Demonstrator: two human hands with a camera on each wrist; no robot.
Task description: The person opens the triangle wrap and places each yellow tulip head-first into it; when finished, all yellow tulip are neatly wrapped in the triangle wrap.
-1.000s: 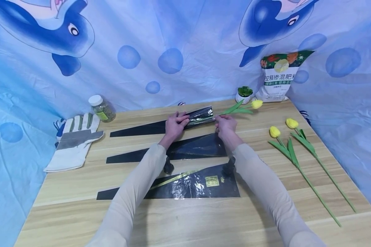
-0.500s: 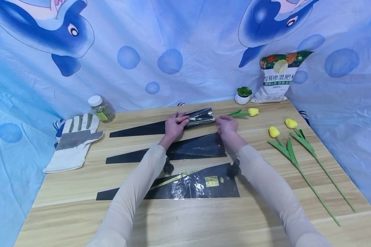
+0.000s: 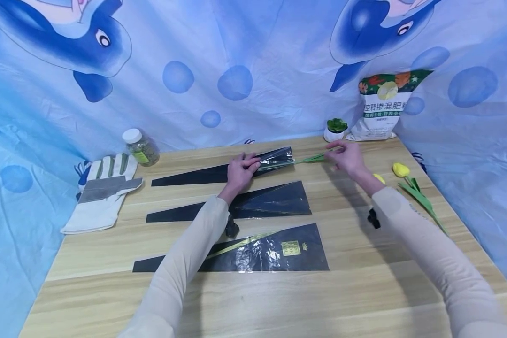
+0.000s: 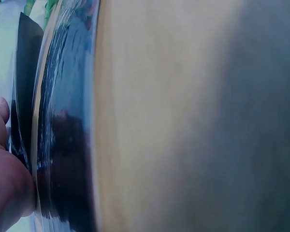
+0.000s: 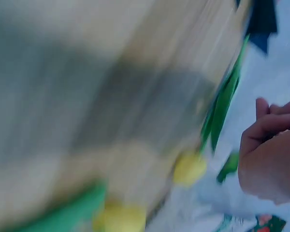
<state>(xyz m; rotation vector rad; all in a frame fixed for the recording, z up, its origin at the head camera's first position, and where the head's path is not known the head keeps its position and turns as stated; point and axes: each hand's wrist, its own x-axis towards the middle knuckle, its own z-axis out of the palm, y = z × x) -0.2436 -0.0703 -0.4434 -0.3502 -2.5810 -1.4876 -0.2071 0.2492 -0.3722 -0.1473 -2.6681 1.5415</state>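
At the back of the table lies a tapered black flower sleeve [image 3: 190,176] with a clear, shiny mouth. My left hand [image 3: 239,171] holds it near that mouth, thumb and fingers at its edge; in the left wrist view the sleeve's side [image 4: 26,87] stands up beside my thumb. A tulip's stem runs into the mouth, while its green leaves [image 3: 312,158] lie outside. My right hand [image 3: 346,157] hovers over the flower end, hiding the bloom from the head view. The right wrist view shows the yellow bloom [image 5: 190,168] apart from my loosely bent fingers.
Two more black sleeves lie in front, a middle one [image 3: 274,202] and a near one [image 3: 266,256] with gold print. Another tulip [image 3: 400,170] lies at right, one more partly behind my arm. Gloves [image 3: 105,188], a jar [image 3: 141,148], a potted succulent [image 3: 334,130] and a fertilizer bag [image 3: 380,110] line the back.
The tulip has slid left, deeper into the back sleeve. My right hand has left the sleeve's mouth and moved right to the flower end. The left hand has stayed in place.
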